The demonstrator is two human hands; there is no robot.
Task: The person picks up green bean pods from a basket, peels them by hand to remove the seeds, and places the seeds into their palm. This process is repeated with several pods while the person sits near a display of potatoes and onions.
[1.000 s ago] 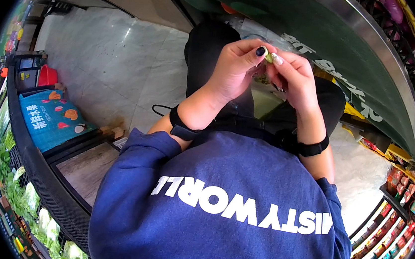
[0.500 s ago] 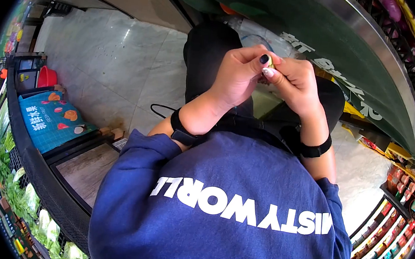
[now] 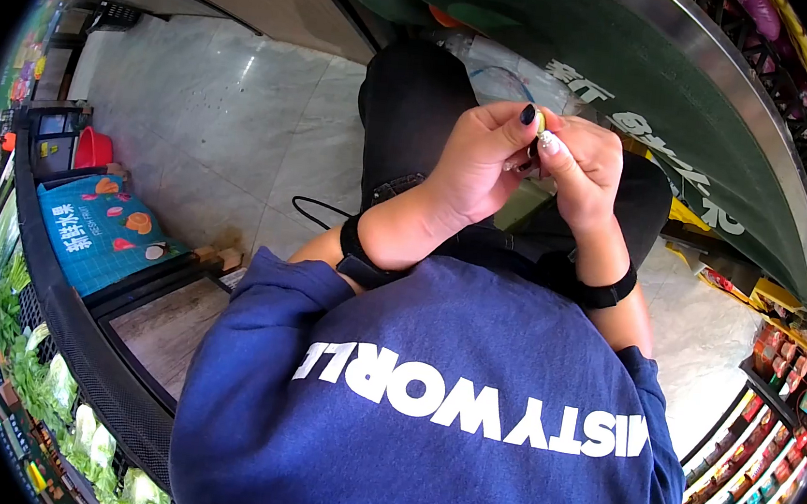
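Your left hand [image 3: 475, 167] and right hand [image 3: 582, 167], both grips pinching a small pale-green piece [image 3: 539, 121]; picking-apart step, likely needing steady pressure.

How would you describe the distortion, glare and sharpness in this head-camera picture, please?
Head view: strong fisheye with black corners, so the metal shelf rail bows into an arc; soft glare on the pale floor tiles; left hand and right hand are sharp, yet the small pale thing pinched between them is too tiny to identify.
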